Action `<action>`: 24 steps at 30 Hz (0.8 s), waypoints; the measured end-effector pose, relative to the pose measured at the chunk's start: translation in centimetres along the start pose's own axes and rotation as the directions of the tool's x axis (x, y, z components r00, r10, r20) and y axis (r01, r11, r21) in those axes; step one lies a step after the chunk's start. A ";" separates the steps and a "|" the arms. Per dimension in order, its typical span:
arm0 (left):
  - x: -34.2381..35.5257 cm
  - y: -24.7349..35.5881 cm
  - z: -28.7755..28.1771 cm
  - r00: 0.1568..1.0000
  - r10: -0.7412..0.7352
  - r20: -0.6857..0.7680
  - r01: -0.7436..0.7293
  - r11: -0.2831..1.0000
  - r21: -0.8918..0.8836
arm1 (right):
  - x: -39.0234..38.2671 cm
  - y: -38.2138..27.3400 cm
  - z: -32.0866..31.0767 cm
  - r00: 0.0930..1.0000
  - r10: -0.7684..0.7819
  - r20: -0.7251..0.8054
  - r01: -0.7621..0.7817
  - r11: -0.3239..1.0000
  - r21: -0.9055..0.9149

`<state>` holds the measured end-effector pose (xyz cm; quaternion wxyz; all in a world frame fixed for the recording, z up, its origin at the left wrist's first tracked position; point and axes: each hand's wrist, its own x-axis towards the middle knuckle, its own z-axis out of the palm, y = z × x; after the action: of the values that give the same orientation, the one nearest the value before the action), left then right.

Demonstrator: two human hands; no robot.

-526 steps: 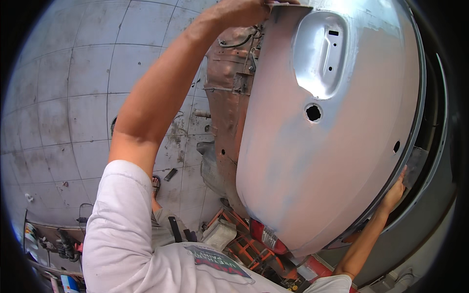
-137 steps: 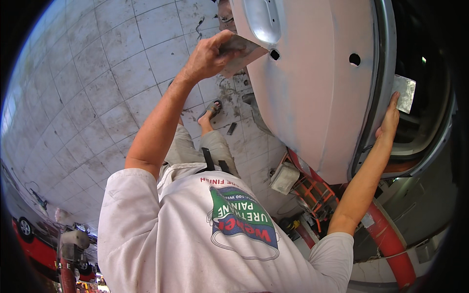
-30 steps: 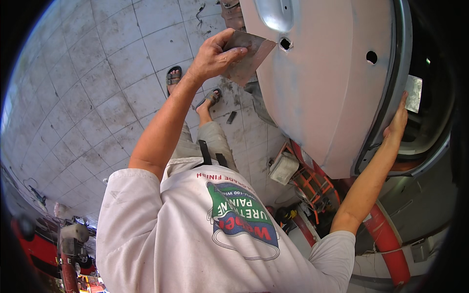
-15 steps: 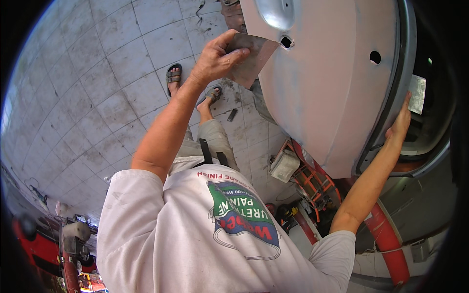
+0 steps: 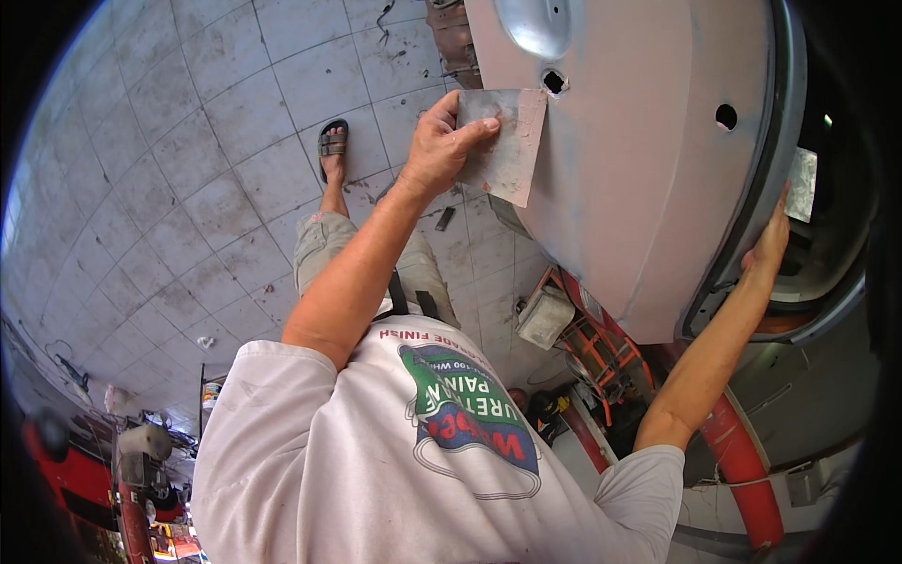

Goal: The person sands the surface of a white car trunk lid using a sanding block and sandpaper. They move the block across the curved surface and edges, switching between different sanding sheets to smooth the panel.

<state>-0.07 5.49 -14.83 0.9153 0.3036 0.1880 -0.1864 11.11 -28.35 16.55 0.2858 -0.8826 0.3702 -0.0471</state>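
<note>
Clamped in the left hand (image 5: 442,148), the smeared scraper (image 5: 503,160) has just been swung so that its edge, right of that grip, is apparently better aligned with the car panel (image 5: 615,179) near the hole (image 5: 554,83), while a metal plate (image 5: 802,184) is pinched by the right hand (image 5: 769,240).

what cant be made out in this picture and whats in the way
All in the head view:
Left hand: fingertips other than the thumb's, behind the thin grey rectangular sheet.
Pale square plate: partly covered around the right hand.
Silver oval recess in the pinkish car panel: cut off by the top edge.
Red vehicle: cut off by the dark fisheye rim.
</note>
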 end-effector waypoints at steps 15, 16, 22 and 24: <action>-0.8 -0.3 1.7 0.982 -0.184 -0.045 0.168 0.957 -0.237 | -0.3 0.0 0.1 1.000 -0.022 0.014 0.022 1.000 0.013; -0.9 -0.3 1.8 0.980 -0.195 -0.051 0.177 0.954 -0.244 | -0.3 -0.1 0.1 1.000 -0.018 0.014 0.018 1.000 0.008; -1.2 0.7 3.7 0.990 -0.131 0.052 0.138 0.978 -0.156 | 0.0 0.2 -0.2 1.000 -0.001 0.024 0.000 1.000 0.018; -1.1 0.4 4.4 0.985 -0.150 0.086 0.165 0.966 -0.202 | -0.1 0.0 0.1 1.000 -0.009 0.027 0.008 0.999 0.037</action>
<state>0.16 3.34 -10.85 0.9303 0.1837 0.1978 -0.2484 11.08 -28.23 16.52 0.3068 -0.8792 0.3618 -0.0433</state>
